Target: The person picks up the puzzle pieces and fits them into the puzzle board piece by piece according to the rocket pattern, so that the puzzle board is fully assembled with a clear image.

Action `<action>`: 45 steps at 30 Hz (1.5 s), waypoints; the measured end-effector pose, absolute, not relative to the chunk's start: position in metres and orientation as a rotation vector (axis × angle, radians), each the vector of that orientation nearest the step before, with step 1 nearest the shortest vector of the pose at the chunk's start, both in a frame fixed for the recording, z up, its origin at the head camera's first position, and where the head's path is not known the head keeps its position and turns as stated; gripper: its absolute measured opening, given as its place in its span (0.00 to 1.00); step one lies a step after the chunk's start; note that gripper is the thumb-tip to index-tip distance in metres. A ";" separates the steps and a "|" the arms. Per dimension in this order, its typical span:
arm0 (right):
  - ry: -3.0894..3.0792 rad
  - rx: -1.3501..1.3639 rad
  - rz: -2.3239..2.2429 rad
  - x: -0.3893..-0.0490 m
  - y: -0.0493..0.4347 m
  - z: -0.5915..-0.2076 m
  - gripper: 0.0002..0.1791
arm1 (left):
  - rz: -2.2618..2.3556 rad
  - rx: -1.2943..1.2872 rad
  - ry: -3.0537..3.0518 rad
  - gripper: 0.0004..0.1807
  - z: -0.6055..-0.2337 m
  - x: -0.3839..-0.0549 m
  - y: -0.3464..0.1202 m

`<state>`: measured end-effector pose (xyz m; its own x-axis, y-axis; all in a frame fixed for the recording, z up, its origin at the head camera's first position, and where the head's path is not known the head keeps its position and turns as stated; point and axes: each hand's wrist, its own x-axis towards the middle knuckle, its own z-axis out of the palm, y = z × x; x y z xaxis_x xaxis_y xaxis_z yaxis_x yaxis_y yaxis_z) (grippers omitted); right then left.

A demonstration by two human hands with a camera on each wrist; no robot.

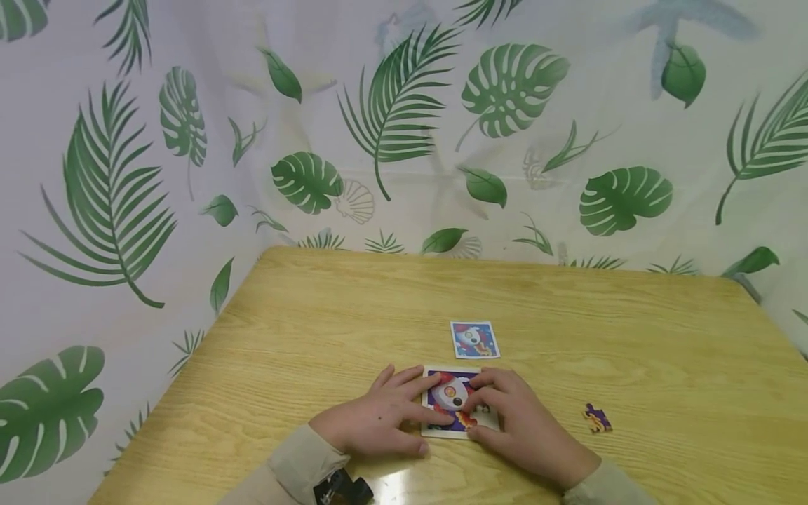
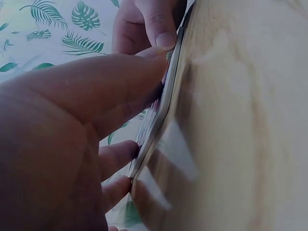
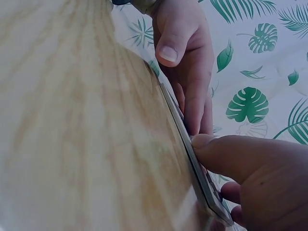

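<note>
A small square jigsaw puzzle [image 1: 451, 393] with a white border lies on the table, showing a white rocket on purple. My left hand [image 1: 386, 414] rests on its left part, fingers extended over the picture and thumb near the bottom edge. From the right, my right hand [image 1: 527, 426] bends its fingers over the puzzle, thumb and index finger pinching an orange-and-purple puzzle piece [image 1: 466, 419] low in the picture. Pale backing shows beneath the right fingers. In the right wrist view, the right thumb [image 3: 231, 151] lies at the edge of the puzzle tray [image 3: 185, 139].
Behind the puzzle lies a small picture card [image 1: 475, 340] with a similar rocket. One loose puzzle piece [image 1: 596, 419] sits to the right of my right hand. A leaf-print curtain [image 1: 404, 140] hangs along the back and left of the wooden table [image 1: 341, 308].
</note>
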<state>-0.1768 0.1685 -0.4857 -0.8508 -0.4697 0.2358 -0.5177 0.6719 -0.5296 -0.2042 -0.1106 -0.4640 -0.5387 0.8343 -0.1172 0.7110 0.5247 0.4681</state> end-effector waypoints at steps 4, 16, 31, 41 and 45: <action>-2.803 0.827 0.925 -0.178 0.168 -0.486 0.12 | 0.535 1.272 2.444 0.27 -0.464 -0.205 -0.111; -2.818 0.826 0.926 -0.180 0.167 -0.487 0.13 | 0.582 1.199 2.481 0.33 -0.470 -0.205 -0.109; -2.900 0.732 0.943 -0.179 0.199 -0.476 0.12 | 0.631 1.080 2.549 0.32 -0.474 -0.201 -0.100; -2.880 0.678 0.788 -0.176 0.257 -0.470 0.13 | 0.643 1.097 2.551 0.31 -0.473 -0.201 -0.102; -2.909 0.618 0.755 -0.173 0.291 -0.468 0.16 | 0.639 1.113 2.561 0.30 -0.473 -0.202 -0.104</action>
<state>-0.1729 0.2914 -0.4679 -0.9163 -0.3634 0.1680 -0.3993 0.7980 -0.4514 -0.2016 -0.1039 -0.4728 -0.6656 0.7426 -0.0747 0.6204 0.6061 0.4978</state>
